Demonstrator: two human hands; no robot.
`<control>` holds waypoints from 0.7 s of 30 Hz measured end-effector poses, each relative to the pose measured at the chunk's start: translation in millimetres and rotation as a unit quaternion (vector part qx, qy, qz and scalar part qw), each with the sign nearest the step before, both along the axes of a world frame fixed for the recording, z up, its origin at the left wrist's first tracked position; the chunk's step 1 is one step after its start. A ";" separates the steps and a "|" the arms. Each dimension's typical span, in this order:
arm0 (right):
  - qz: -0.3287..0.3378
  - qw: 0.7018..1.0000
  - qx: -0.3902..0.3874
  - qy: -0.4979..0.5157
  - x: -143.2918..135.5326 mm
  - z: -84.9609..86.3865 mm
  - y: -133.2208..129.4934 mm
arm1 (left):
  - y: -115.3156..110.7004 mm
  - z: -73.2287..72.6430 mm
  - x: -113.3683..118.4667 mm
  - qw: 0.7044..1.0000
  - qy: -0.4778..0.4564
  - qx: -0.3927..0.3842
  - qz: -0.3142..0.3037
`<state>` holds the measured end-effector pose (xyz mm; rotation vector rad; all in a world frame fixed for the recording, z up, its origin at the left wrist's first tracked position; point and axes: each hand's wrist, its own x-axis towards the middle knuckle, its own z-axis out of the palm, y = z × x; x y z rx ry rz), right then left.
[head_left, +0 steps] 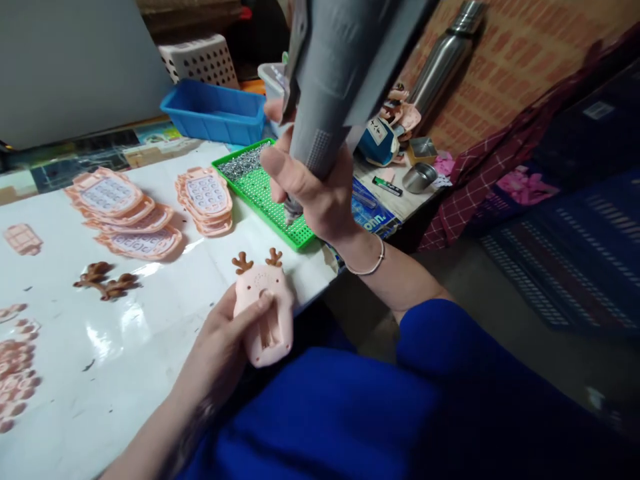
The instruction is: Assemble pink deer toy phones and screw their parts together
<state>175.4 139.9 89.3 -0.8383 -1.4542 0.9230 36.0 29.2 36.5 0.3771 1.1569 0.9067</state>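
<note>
We are counting one case (280, 323), pink, with two antlers (244, 263) standing on its top, and we are holding it by the near edge of the surface (150, 327). We are also counting one grey tool (325, 100). On the surface two stacks of pink panels (205, 193) are lying side by side, the left one fanned out; we are not managing an exact count of the panels. Left of them one pink piece (23, 239) is lying alone, nearer us is one clump of loose antlers (105, 283), overlapping too much to count, and one heap of small pink parts (17, 370) is running out of view. One green tray (300, 237) is holding many metal bits (243, 163) at its far end, and beyond it one blue bin (215, 123) is standing. To the right we are seeing one bottle (447, 60), one cup (420, 178) and one marker (387, 187). Our left grip (223, 340) is clasping the case from its side, thumb lying across the front. Our right grip (325, 200) is holding the tool, fingers curling closely round it, its tip pointing down over the tray.
</note>
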 end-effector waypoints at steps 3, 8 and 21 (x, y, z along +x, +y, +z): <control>-0.056 0.998 -0.029 -0.021 14.0 -16.9 18.7 | -22.5 1.0 -5.2 0.995 -0.018 -0.064 -0.079; -0.068 0.996 -0.046 -0.036 18.8 -34.4 28.9 | -36.1 -0.9 -8.4 0.984 -0.067 -0.096 -0.137; -0.077 0.996 -0.003 -0.045 11.6 -20.1 20.9 | 16.7 4.0 -3.9 0.987 -0.075 -0.007 0.140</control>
